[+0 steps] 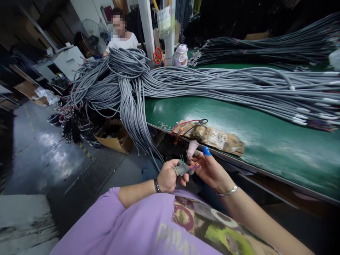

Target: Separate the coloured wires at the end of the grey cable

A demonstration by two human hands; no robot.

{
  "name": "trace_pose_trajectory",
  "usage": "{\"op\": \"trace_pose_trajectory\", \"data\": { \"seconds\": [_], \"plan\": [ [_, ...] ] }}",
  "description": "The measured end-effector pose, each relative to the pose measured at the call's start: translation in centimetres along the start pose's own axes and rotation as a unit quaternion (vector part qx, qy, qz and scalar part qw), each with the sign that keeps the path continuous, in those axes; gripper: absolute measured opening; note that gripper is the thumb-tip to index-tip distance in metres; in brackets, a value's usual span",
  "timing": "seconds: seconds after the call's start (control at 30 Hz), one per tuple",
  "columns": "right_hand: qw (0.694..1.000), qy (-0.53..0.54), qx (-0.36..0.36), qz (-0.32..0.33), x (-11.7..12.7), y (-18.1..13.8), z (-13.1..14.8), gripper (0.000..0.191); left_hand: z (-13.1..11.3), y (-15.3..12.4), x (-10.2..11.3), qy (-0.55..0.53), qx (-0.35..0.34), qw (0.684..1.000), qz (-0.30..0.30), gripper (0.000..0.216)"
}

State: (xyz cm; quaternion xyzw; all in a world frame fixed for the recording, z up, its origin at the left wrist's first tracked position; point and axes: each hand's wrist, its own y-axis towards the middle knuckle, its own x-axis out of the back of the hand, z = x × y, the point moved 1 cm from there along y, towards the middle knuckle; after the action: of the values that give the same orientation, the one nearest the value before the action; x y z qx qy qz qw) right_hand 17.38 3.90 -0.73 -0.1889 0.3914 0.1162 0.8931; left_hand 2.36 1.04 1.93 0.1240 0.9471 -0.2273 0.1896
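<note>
My left hand [171, 175] is closed around the end of a grey cable, with worn grey covers on its thumb and finger. Thin coloured wires [195, 165], orange, red and purple, fan out of the grip toward the right, and a few green strands stick up. Just to the right is my right hand [212, 171], its thumb in a blue cover and held apart from the fingers. A loose pale pink cover sits on one of its fingers. Its fingertips are beside the wire ends; whether they touch them I cannot tell.
A wooden board [215, 138] with a clamp and red and black leads lies along the front edge of the green table [265, 141]. Long grey cables [186, 83] stretch across it and hang off its left end. Behind stand a post, a lidded cup [181, 55] and another person [123, 39].
</note>
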Motion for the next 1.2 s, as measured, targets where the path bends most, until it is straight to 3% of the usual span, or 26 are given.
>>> {"op": "trace_pose_trajectory", "data": {
  "seconds": [0.2,0.3,0.63,1.2],
  "plan": [
    [0.996,-0.054,-0.055,0.040,0.8,-1.5,0.4,0.032,0.2,0.1,0.0,0.002,-0.014,1.000,-0.004,0.046],
    [0.997,-0.050,-0.056,0.023,0.8,-1.2,0.7,0.034,0.2,0.0,0.0,0.002,-0.015,1.000,0.001,0.046],
    [0.997,-0.056,0.038,-0.035,-2.1,1.5,1.0,0.038,-0.7,0.8,0.6,-0.020,-0.018,1.000,0.005,0.036],
    [0.997,-0.001,0.037,-0.067,-1.8,1.9,0.3,0.031,-0.5,1.4,0.1,-0.011,0.012,0.999,0.034,0.039]
  ]
}}
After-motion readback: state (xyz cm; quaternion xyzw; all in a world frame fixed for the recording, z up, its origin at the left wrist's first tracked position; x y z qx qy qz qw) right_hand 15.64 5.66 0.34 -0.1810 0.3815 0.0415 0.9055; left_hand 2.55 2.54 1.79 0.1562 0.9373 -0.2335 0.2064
